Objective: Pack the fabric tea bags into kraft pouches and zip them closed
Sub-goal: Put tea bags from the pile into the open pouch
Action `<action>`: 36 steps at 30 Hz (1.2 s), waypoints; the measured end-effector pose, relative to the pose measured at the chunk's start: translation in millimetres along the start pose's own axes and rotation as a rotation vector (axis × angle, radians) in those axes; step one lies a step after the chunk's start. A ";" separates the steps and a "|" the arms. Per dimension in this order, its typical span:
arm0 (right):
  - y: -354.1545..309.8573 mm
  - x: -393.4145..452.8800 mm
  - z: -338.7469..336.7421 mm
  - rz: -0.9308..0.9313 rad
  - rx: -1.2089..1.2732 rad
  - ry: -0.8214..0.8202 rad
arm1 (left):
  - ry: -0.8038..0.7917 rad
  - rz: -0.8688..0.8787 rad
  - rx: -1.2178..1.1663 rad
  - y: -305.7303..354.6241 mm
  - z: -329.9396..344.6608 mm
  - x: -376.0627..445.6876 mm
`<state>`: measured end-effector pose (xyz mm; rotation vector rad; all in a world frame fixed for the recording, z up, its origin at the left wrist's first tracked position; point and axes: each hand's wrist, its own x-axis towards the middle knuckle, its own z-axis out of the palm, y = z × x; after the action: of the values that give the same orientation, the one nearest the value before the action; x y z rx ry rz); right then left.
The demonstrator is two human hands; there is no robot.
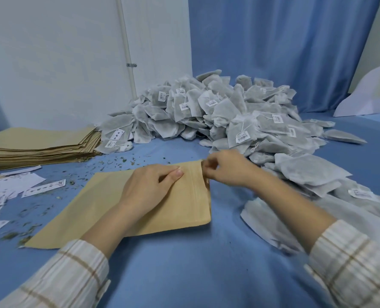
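The kraft pouch (100,210) lies flat on the blue-covered bench (206,263), mouth end turned to the right, directly under both hands. The left hand (149,187) rests on top of it, fingers straight and pressing down just short of the zip strip. The right hand (226,170) sits at the pouch's far right corner, fingertips curled and pinching the mouth edge there. The pouch is plain tan paper, smooth, with a faint ridge running along near its open end. Just beyond the right hand sprawls the pile of fabric tea bags (218,112), grey-white with small printed tags. A stack of empty pouches (40,143) waits at far left.
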<state>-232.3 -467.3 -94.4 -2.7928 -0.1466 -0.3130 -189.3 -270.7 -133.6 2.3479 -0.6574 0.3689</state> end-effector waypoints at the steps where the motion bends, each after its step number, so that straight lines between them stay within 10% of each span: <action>1: 8.1 -7.5 -8.8 0.016 -0.036 -0.109 | -0.003 0.007 -0.005 0.8 0.8 -3.7; 5: 29.5 -31.7 -29.2 0.171 0.098 -0.684 | -0.027 0.024 -0.016 5.5 4.6 -13.5; 8: 40.6 -35.7 -30.3 0.179 -0.019 -0.780 | -0.034 0.027 -0.048 11.6 8.4 -19.6; 14: 53.6 -33.6 -21.5 0.079 -0.146 -0.606 | -0.035 0.017 -0.049 22.7 13.8 -24.2; 20: 69.7 -40.1 -25.3 0.209 0.345 0.118 | 0.068 -0.045 -0.052 22.3 14.3 -23.4; 24: 63.9 -42.6 -22.5 0.343 0.588 0.284 | 0.133 -0.070 -0.034 24.1 13.6 -20.3; 36: -11.9 -35.1 29.9 0.277 0.892 -0.225 | 0.120 -0.078 -0.076 42.4 23.0 -13.7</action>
<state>-262.1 -448.5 -126.4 -1.9146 0.0478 0.1225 -221.9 -308.9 -134.2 2.2527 -0.5130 0.4381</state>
